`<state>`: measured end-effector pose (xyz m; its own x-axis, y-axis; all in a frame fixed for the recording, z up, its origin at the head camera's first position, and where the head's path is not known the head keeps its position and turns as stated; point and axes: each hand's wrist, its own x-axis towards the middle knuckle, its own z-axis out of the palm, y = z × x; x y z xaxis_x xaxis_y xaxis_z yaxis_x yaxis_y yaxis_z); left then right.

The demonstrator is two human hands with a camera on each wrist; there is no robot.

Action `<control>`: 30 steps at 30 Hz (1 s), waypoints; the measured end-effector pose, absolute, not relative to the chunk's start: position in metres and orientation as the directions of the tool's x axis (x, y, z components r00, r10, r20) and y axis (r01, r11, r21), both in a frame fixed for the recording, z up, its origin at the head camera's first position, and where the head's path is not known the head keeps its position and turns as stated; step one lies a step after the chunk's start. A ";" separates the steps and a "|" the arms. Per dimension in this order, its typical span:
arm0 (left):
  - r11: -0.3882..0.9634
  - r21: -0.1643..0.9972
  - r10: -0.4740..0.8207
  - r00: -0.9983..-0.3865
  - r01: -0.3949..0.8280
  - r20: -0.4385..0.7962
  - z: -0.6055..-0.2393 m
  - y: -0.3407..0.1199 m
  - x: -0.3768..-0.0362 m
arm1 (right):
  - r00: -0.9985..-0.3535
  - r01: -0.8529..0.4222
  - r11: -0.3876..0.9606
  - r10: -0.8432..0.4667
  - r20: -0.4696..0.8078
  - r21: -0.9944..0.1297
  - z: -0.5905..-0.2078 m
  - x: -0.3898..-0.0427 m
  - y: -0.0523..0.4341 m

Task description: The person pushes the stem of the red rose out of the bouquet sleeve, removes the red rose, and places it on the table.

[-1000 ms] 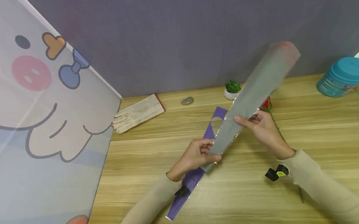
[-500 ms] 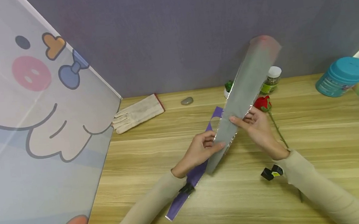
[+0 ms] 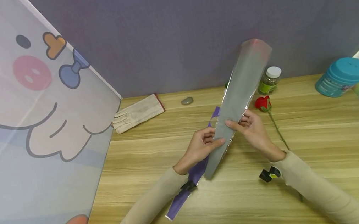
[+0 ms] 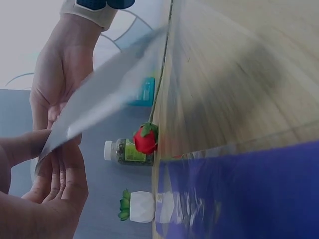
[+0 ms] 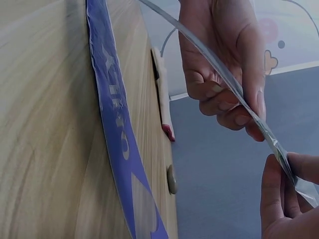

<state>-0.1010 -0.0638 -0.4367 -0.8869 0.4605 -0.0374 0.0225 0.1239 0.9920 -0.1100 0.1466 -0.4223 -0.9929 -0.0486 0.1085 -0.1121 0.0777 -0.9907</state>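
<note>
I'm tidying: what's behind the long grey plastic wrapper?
In the head view, a sliver of green potted succulent and a purple plastic wrapper; the grey wrapper hides parts of both.

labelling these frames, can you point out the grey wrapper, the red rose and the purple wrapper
Grey wrapper (image 3: 236, 100): head view, middle of its flat face.
Red rose (image 3: 262, 103): head view, on the petals.
Purple wrapper (image 4: 264, 191): left wrist view, on its purple surface.
</note>
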 end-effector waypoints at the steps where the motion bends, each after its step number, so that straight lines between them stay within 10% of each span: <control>1: 0.120 0.993 0.460 -0.887 0.022 -0.036 -0.436 -0.063 -0.101 | -0.993 -0.113 0.076 -0.049 0.109 -0.991 -0.422 -0.110 0.146; 30: 0.138 0.989 0.512 -0.851 -0.058 -0.121 -0.443 -0.062 -0.090 | -0.996 -0.086 0.018 -0.015 0.085 -0.996 -0.400 -0.116 0.158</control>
